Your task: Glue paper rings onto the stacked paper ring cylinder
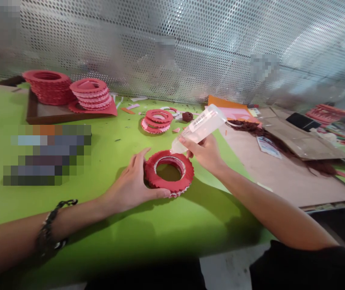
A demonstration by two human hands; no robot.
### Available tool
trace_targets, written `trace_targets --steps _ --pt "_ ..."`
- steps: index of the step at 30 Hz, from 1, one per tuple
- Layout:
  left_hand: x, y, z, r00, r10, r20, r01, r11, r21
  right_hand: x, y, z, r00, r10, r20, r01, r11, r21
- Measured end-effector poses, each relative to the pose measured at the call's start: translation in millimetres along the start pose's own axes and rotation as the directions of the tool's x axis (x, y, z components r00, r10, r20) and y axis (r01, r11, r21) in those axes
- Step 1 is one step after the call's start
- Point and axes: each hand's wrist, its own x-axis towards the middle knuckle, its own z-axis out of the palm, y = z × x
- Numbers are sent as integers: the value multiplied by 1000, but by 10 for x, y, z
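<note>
A red paper ring (169, 174) with zigzag edges lies on the green table (106, 225), its white inner rim facing up. My left hand (133, 183) grips the ring's left side, thumb along its near edge. My right hand (204, 152) holds a clear plastic glue bottle (199, 127) tilted down, with its tip at the ring's upper right edge.
Two tall stacks of red rings (50, 85) (91, 94) sit on a brown board at the back left. A small pile of rings (157, 120) lies behind the work spot. Brown cardboard (281, 173), paper sheets and scraps cover the right side. A perforated metal wall (190, 48) closes the back.
</note>
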Motion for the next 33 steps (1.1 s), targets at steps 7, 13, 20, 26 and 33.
trace_targets --steps 7,13,20,26,33 --pt "-12 -100 -71 999 33 33 -32 999 -19 -10 11 23 999 11 -37 -11 1000 -5" --pt "242 -156 -464 917 267 297 -262 963 -57 30 -52 6 992 10 -122 -5 999 42" --pt "444 -85 -516 822 331 463 -318 942 -108 -6 -24 11 997 26 -78 -25 1000 11" --pt "265 -52 -395 907 251 339 -220 967 -128 -9 -63 30 997 38 -63 -39 999 -16" --pt "143 50 -188 960 200 197 -172 973 -152 -44 -59 87 999 36 -4 -36 999 5"
